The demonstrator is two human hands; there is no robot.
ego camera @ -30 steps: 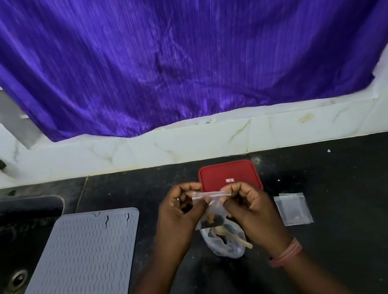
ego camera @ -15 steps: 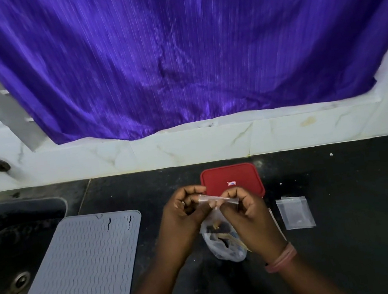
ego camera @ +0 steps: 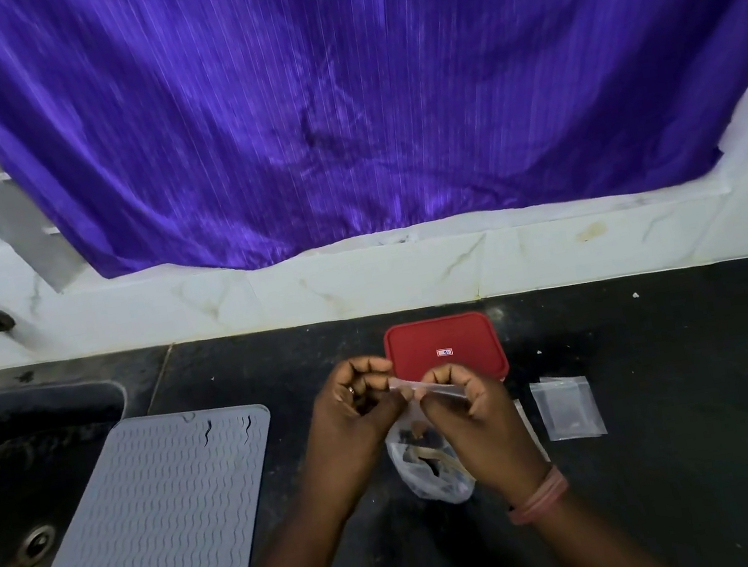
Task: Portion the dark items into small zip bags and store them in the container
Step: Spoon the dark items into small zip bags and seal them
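A small zip bag is held up over the middle of the worktop, just near of the red-lidded container, with some dark items showing through its lower part. Both hands are at its top strip: the left hand pinches the left end, and the right hand has its grip pressed together on the strip further right, which I judge to be the sealing of this portion. Below the hands lies a larger clear bag with dark pieces left in it (so more portions seem due). To the right, a flat zip bag lies on the worktop; whether it is filled I cannot tell. The container's lid is on, so no storing is shown yet. Further left sit a grey ribbed mat and the sink.
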